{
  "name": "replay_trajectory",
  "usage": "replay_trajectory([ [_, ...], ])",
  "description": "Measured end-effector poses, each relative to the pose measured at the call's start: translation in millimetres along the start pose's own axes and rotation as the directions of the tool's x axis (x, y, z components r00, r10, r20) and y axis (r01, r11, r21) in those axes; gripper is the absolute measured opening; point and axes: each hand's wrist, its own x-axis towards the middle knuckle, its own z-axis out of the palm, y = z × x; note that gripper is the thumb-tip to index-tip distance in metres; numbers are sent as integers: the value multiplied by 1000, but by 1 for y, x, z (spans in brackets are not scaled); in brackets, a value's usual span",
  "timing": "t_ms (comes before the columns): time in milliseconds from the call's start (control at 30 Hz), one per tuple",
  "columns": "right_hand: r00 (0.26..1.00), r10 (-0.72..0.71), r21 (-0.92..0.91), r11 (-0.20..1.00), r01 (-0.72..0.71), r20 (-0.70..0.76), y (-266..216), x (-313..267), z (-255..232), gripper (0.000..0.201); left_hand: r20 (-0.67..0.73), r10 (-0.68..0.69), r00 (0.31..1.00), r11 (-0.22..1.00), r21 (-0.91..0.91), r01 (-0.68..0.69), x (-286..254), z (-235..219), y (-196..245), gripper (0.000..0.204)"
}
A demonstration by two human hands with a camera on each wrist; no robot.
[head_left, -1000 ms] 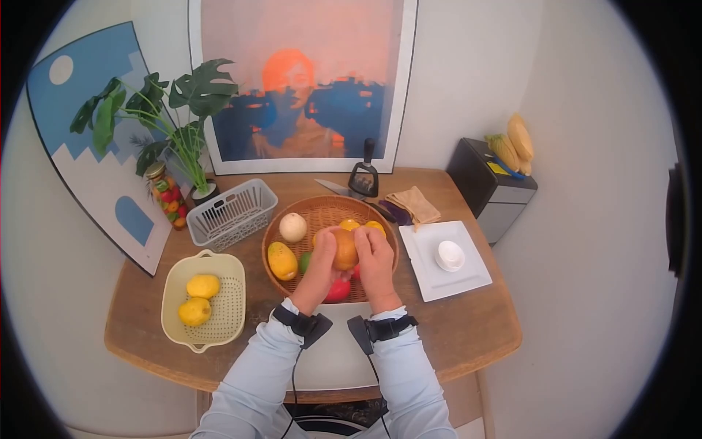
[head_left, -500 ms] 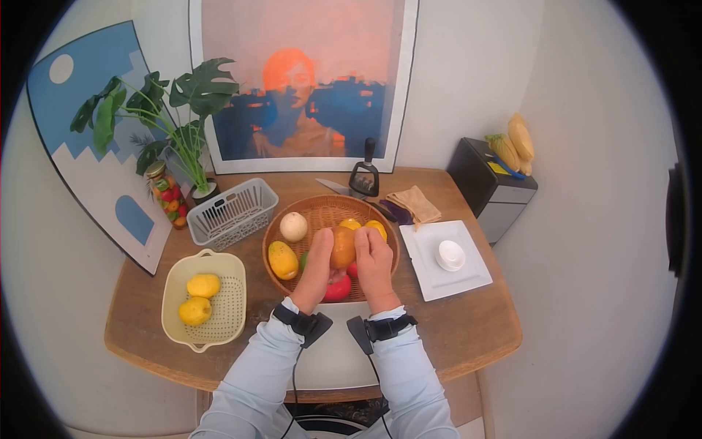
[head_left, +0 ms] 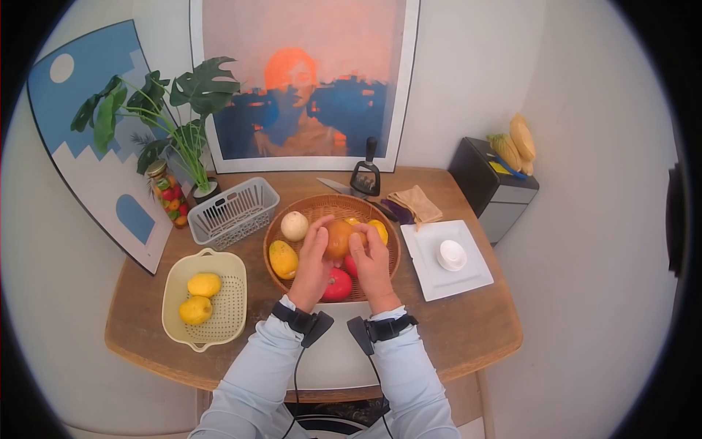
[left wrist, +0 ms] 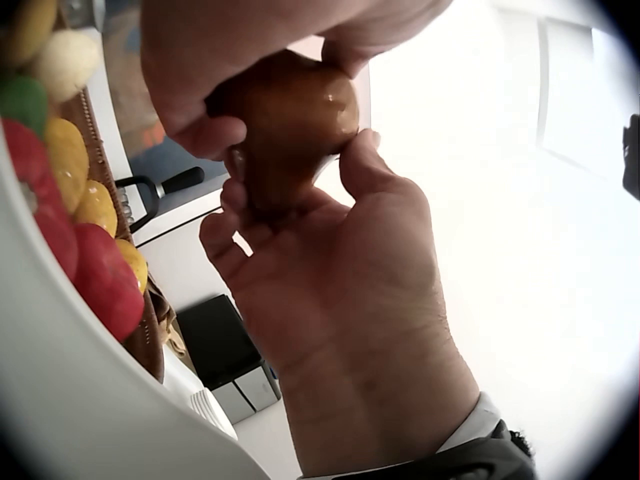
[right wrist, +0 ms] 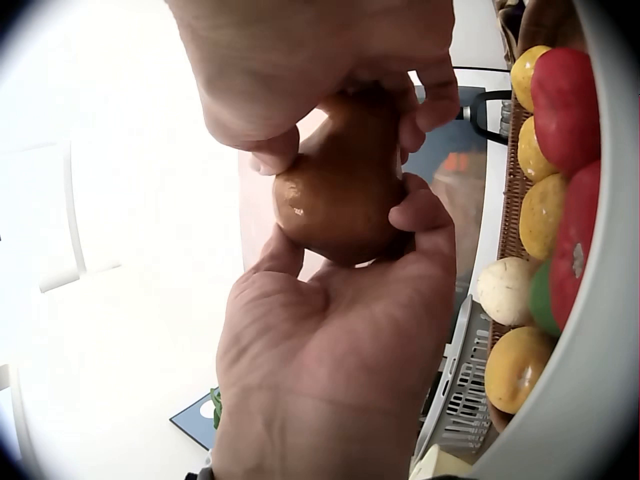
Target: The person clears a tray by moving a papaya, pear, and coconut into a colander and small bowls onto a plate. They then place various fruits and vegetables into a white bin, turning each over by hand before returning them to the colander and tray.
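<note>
Both hands hold a glossy orange-brown, pear-shaped fruit or squash (head_left: 338, 240) above a round wicker basket (head_left: 274, 234). My left hand (head_left: 313, 265) grips one end of it, with fingers curled around the side. The other end sits between the thumb and fingers of my right hand (head_left: 373, 272). In the left wrist view, its narrower end (left wrist: 280, 180) points towards the right palm. The right wrist view shows its wide rounded end (right wrist: 345, 215) by the left palm. Under the hands lie two red tomato-like fruits (head_left: 337, 285), several yellow fruits (head_left: 283, 259) and a pale round one (head_left: 294, 226).
A cream colander (head_left: 229, 314) with two yellow fruits stands left, a grey plastic basket (head_left: 234, 212) behind it. On the right are a white square plate (head_left: 431, 282) with a small white bowl (head_left: 451, 255), and a cloth (head_left: 417, 203). A knife (head_left: 335, 185) lies behind the wicker basket.
The orange-brown fruit has turned between the hands and shifted slightly. The left fingers have moved around its side, and more of the red fruits below now shows.
</note>
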Motion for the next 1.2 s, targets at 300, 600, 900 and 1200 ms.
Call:
replay_trajectory([
  [300,996,85,-29,996,-85,4,-2,0,4,50,-55,12,998,981,193,-1,0,0,-6,38],
  [600,979,204,-46,978,-204,8,-1,4,-4,48,16,48,999,918,393,-50,-4,3,-1,37],
  [900,993,118,40,992,-117,-20,-18,0,0,42,-49,-95,994,976,194,103,-4,-1,-5,37],
  [1200,990,70,-2,998,-71,-125,-24,1,-2,39,-5,-133,991,975,178,132,-5,6,-7,41],
])
